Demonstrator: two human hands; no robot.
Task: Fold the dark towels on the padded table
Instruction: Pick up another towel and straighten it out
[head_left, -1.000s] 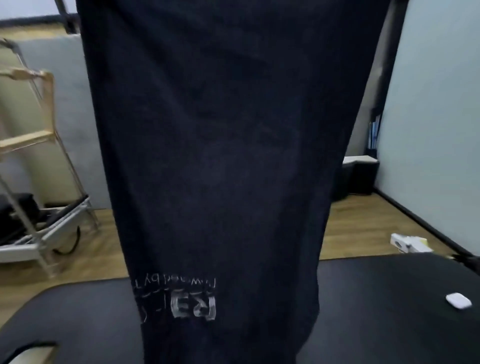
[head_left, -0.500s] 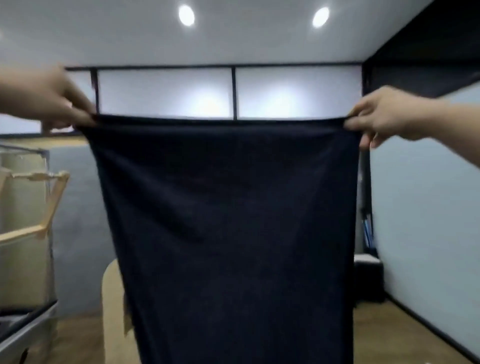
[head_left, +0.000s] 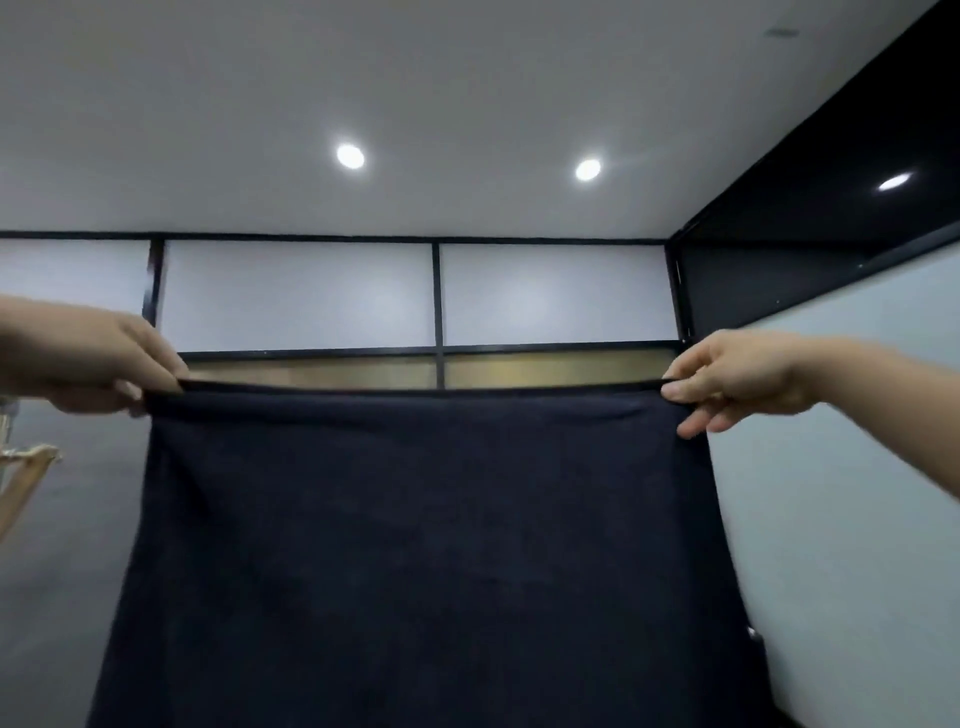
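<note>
The dark towel (head_left: 415, 545) hangs spread between both hands; the left hand (head_left: 98, 358) pinches its upper left corner; the right hand (head_left: 737, 379) pinches the upper right; its top edge runs taut.

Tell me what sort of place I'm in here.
Indoors, probably a studio or commercial room: recessed ceiling lights, frosted panels in black frames straight ahead, and a glossy black bulkhead on the right. The dark towel hides much below.
</note>
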